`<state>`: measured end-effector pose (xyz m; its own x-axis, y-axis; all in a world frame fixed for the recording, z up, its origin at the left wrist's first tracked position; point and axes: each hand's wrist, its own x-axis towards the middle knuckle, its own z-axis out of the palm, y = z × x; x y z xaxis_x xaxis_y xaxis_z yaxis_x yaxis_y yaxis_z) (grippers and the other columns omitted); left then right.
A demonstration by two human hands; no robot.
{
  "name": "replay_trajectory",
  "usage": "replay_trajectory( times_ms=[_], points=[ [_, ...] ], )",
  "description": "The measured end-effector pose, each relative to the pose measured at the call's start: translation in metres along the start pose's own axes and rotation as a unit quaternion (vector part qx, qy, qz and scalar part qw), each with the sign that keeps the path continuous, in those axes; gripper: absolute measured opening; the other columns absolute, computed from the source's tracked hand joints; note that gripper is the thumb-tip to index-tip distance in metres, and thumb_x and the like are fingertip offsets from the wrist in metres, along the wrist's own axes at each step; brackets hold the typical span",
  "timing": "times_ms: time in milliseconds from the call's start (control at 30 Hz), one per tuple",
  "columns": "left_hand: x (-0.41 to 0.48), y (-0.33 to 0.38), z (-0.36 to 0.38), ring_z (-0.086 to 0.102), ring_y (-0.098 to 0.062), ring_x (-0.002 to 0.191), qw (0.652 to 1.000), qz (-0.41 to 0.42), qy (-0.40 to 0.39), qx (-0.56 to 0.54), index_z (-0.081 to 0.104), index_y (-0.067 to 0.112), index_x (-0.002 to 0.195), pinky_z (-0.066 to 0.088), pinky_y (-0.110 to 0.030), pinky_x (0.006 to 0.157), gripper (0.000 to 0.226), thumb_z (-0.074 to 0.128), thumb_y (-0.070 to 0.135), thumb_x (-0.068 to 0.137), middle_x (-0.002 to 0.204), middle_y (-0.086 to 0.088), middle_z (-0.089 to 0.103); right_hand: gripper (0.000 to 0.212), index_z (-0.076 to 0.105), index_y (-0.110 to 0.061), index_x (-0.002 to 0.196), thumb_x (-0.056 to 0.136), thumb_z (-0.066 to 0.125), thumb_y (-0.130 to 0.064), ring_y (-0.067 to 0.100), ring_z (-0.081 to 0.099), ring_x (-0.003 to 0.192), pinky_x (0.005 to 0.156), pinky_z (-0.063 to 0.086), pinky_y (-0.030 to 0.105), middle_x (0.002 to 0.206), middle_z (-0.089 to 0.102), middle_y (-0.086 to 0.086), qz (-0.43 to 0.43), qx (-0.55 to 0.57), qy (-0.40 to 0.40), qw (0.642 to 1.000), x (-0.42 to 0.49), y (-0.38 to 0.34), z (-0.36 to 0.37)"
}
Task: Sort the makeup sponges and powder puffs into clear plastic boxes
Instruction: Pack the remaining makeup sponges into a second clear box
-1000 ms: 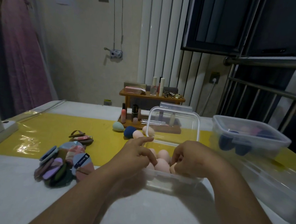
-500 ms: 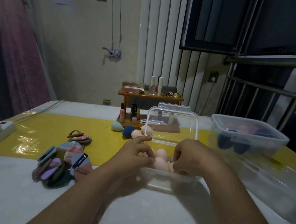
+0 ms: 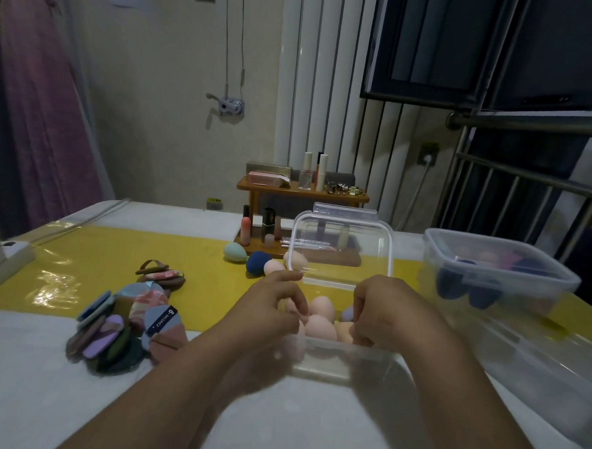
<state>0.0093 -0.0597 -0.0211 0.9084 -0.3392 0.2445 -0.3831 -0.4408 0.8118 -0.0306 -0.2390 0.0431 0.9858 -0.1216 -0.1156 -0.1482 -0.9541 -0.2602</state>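
Your left hand (image 3: 273, 305) and right hand (image 3: 386, 309) are curling inside the open clear box (image 3: 342, 362) among peach sponges (image 3: 320, 325); whether either is gripping one, I cannot tell. Powder puffs (image 3: 121, 328) are lying left on the white table (image 3: 22, 381), a yellow strip (image 3: 114, 259) crossing it, a cream wall (image 3: 156, 114) beyond.

The boxes (image 3: 335, 358) are clear smooth plastic, sponges (image 3: 320, 325) look matte and soft, yellow mat (image 3: 121, 263) is super glossy, little shelf (image 3: 301, 192) is polished wood.
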Motion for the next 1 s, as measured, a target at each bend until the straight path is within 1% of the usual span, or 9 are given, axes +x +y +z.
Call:
replay_trajectory(
  times_ms=[133, 233, 333, 433, 500, 633, 733, 867, 1000],
  points=[
    [0.000, -0.003, 0.003, 0.046, 0.007, 0.100, 0.999, 0.009, 0.049, 0.017, 0.063, 0.012, 0.086, 0.036, -0.002, 0.074, 0.023, 0.075, 0.000, 0.070, 0.116, 0.008, 0.050, 0.010, 0.071, -0.016, 0.086, 0.077, 0.069, -0.011, 0.023, 0.069, 0.091, 0.082, 0.059, 0.035, 0.103, 0.073, 0.003, -0.008, -0.010, 0.019, 1.000, -0.002, -0.004, 0.006],
    [-0.002, -0.006, 0.005, 0.053, -0.013, 0.099, 0.998, -0.043, 0.029, -0.043, 0.064, 0.013, 0.083, 0.045, -0.024, 0.082, 0.015, 0.074, 0.015, 0.072, 0.106, 0.001, 0.055, 0.014, 0.074, -0.020, 0.083, 0.072, 0.070, -0.014, 0.021, 0.069, 0.084, 0.077, 0.060, 0.032, 0.092, 0.073, 0.001, -0.005, -0.024, 0.020, 0.999, -0.005, -0.004, 0.001],
    [-0.008, -0.001, 0.012, 0.054, -0.026, 0.084, 0.963, -0.123, 0.025, -0.238, 0.065, 0.015, 0.085, 0.041, -0.037, 0.066, 0.010, 0.061, 0.012, 0.076, 0.094, -0.014, 0.058, 0.008, 0.072, -0.021, 0.077, 0.072, 0.069, -0.016, 0.018, 0.069, 0.084, 0.079, 0.061, 0.034, 0.092, 0.074, -0.004, -0.009, -0.004, 0.019, 1.000, -0.005, -0.001, -0.003],
    [-0.008, -0.001, 0.015, 0.056, -0.041, 0.105, 0.932, -0.164, 0.046, -0.320, 0.067, 0.021, 0.089, 0.038, -0.041, 0.072, 0.020, 0.058, 0.015, 0.073, 0.115, -0.024, 0.058, 0.009, 0.068, -0.022, 0.072, 0.073, 0.067, -0.012, 0.017, 0.068, 0.085, 0.078, 0.061, 0.036, 0.091, 0.073, -0.005, -0.015, 0.036, 0.011, 0.999, -0.006, 0.003, -0.005],
    [-0.007, 0.000, 0.014, 0.054, -0.043, 0.112, 0.944, -0.148, 0.046, -0.291, 0.066, 0.028, 0.090, 0.041, -0.043, 0.076, 0.028, 0.059, 0.025, 0.064, 0.118, -0.021, 0.059, 0.011, 0.068, -0.021, 0.071, 0.075, 0.064, -0.012, 0.017, 0.067, 0.085, 0.078, 0.061, 0.035, 0.090, 0.074, -0.006, -0.020, 0.055, 0.014, 0.998, -0.004, 0.005, -0.006],
    [-0.009, 0.000, 0.014, 0.059, -0.023, 0.075, 0.971, -0.096, 0.079, -0.204, 0.058, 0.025, 0.100, 0.051, -0.040, 0.067, 0.022, 0.054, 0.021, 0.079, 0.091, -0.009, 0.064, 0.010, 0.067, -0.022, 0.072, 0.080, 0.071, -0.017, 0.018, 0.066, 0.084, 0.076, 0.058, 0.034, 0.084, 0.072, -0.003, -0.028, 0.086, 0.033, 0.995, -0.002, 0.005, -0.006],
    [-0.007, -0.002, 0.014, 0.057, -0.021, 0.071, 0.980, -0.089, 0.089, -0.154, 0.052, 0.031, 0.096, 0.050, -0.042, 0.066, 0.021, 0.049, 0.022, 0.078, 0.086, -0.005, 0.063, 0.016, 0.067, -0.023, 0.073, 0.081, 0.066, -0.009, 0.018, 0.063, 0.084, 0.070, 0.054, 0.032, 0.084, 0.068, -0.003, -0.019, 0.110, 0.063, 0.992, 0.000, 0.008, -0.006],
    [-0.001, -0.008, 0.011, 0.053, -0.023, 0.072, 0.980, -0.114, 0.084, -0.139, 0.045, 0.033, 0.091, 0.044, -0.044, 0.069, 0.020, 0.046, 0.025, 0.073, 0.092, -0.008, 0.062, 0.026, 0.068, -0.027, 0.095, 0.086, 0.058, -0.006, 0.017, 0.060, 0.091, 0.072, 0.050, 0.028, 0.103, 0.064, -0.006, -0.020, 0.139, 0.128, 0.982, 0.007, 0.007, -0.001],
    [0.001, -0.012, 0.013, 0.056, -0.024, 0.074, 0.976, -0.119, 0.079, -0.163, 0.045, 0.027, 0.097, 0.047, -0.049, 0.072, 0.016, 0.053, 0.027, 0.084, 0.096, -0.009, 0.061, 0.047, 0.065, -0.031, 0.125, 0.085, 0.055, -0.007, 0.022, 0.059, 0.109, 0.089, 0.052, 0.031, 0.119, 0.065, -0.003, -0.028, 0.134, 0.118, 0.983, 0.014, 0.003, 0.014]
  ],
)
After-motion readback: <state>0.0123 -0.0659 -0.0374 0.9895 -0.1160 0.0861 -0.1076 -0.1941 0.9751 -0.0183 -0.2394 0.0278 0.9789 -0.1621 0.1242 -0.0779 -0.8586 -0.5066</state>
